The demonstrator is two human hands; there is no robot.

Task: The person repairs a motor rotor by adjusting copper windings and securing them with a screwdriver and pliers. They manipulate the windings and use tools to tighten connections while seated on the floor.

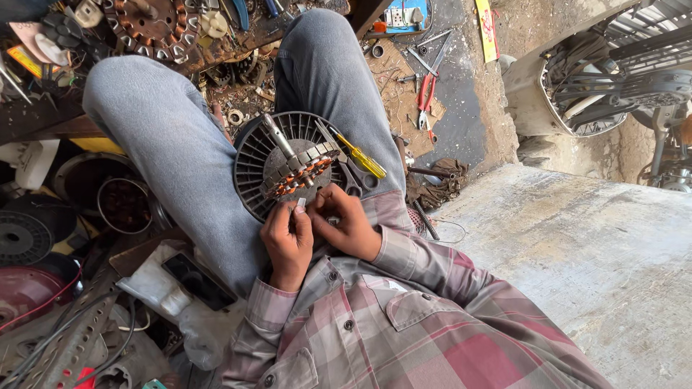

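A round dark-grey ribbed motor housing with a copper-wound stator ring point(295, 169) lies tilted on the lap, a small white sleeve piece point(300, 205) touching its near rim.

Lying in daylight: a grey concrete slab point(577, 252) at right, a dirt floor point(461, 122) strewn with red-handled pliers point(427, 97) and cardboard point(393, 79). Crowding the left: wooden bench point(43, 122), dark round tins point(124, 204), scrap metal. Leaning at upper right: a fan cage point(613, 72).
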